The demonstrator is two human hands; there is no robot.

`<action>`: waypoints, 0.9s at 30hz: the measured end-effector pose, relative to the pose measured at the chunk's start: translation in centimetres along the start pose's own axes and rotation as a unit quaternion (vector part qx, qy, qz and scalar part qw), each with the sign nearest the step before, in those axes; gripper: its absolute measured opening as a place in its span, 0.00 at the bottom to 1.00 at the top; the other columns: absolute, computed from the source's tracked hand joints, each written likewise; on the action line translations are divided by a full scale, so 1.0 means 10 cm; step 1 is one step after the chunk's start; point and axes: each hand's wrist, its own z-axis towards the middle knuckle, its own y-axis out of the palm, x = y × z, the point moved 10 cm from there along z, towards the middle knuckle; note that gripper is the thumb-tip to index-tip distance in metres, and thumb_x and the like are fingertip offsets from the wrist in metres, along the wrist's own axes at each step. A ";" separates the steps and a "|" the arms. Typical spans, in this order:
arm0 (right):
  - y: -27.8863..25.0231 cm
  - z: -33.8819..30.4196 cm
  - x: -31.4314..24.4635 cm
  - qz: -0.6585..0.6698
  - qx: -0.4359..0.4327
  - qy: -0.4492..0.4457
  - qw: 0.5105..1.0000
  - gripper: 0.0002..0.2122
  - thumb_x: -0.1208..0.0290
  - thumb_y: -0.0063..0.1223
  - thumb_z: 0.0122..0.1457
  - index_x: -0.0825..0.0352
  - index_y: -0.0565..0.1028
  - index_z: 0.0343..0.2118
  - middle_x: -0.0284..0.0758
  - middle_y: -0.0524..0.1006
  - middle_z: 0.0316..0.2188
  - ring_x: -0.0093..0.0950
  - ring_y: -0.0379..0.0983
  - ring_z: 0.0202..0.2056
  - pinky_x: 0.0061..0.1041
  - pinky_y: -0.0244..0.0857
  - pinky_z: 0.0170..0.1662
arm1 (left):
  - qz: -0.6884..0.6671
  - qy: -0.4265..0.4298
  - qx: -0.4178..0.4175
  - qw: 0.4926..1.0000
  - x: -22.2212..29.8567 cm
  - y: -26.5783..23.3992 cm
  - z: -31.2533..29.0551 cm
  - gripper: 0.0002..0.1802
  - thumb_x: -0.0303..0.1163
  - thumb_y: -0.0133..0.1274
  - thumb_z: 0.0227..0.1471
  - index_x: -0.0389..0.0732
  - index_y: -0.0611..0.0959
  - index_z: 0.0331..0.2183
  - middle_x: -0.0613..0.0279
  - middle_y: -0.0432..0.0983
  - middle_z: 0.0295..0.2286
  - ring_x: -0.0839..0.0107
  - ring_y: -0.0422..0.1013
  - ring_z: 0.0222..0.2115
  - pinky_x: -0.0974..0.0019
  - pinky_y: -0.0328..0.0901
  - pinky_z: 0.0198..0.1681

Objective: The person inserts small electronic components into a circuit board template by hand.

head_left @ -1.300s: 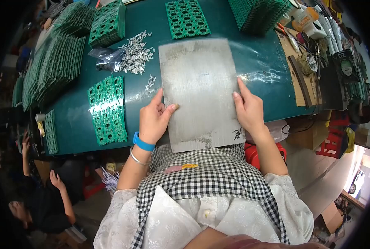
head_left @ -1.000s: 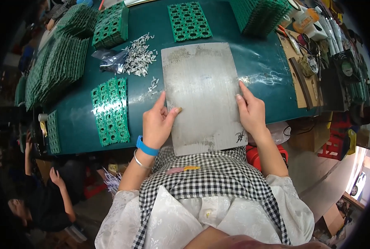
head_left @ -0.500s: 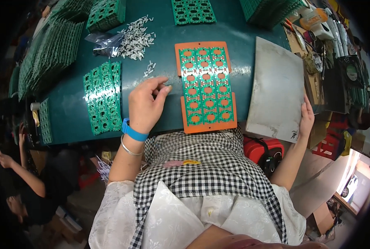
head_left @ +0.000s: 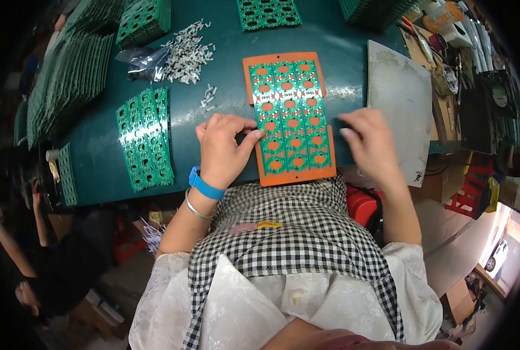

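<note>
A green circuit board panel with rows of oval cutouts lies on an orange fixture plate at the table's near edge. My left hand has its thumb and fingertips closed at the panel's left edge. To the right of the panel, over the table, hovers my right hand, empty, its thumb apart from its curled fingers. Beyond that hand a grey flat metal plate rests at the right; my wrist and hand cover part of its left side.
More green panels lie at the left. A heap of small white parts spills by a dark plastic bag. Upright panel stacks stand far left, another panel at the back. Tools crowd the right edge.
My right hand has let go of the grey plate and moved left toward the panel; the plate lies farther right. My left hand has moved right to the panel's edge.
</note>
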 end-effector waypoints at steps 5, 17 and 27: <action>0.26 0.10 -0.03 0.121 -0.028 0.065 0.990 0.08 0.79 0.58 0.52 0.70 0.75 0.36 0.38 0.74 0.32 0.39 0.70 0.40 0.35 0.65 0.44 | -0.074 -0.025 -0.038 0.996 -0.06 0.01 0.06 0.08 0.35 0.67 0.44 0.43 0.87 0.29 0.67 0.78 0.24 0.70 0.71 0.28 0.63 0.60 0.37; 0.30 0.13 -0.02 0.134 -0.054 0.093 0.985 0.07 0.78 0.58 0.52 0.71 0.73 0.34 0.39 0.73 0.32 0.38 0.69 0.40 0.34 0.65 0.44 | -0.215 -0.156 -0.171 0.949 -0.35 0.31 0.05 0.09 0.31 0.66 0.46 0.35 0.86 0.28 0.55 0.80 0.20 0.73 0.72 0.17 0.70 0.67 0.23; 0.30 0.07 0.09 0.214 -0.036 0.123 0.968 0.06 0.78 0.55 0.56 0.70 0.72 0.36 0.37 0.73 0.30 0.32 0.71 0.36 0.29 0.66 0.40 | -0.387 -0.226 -0.204 0.871 -0.34 0.36 0.04 0.08 0.30 0.62 0.53 0.34 0.83 0.30 0.71 0.76 0.21 0.85 0.66 0.18 0.79 0.59 0.20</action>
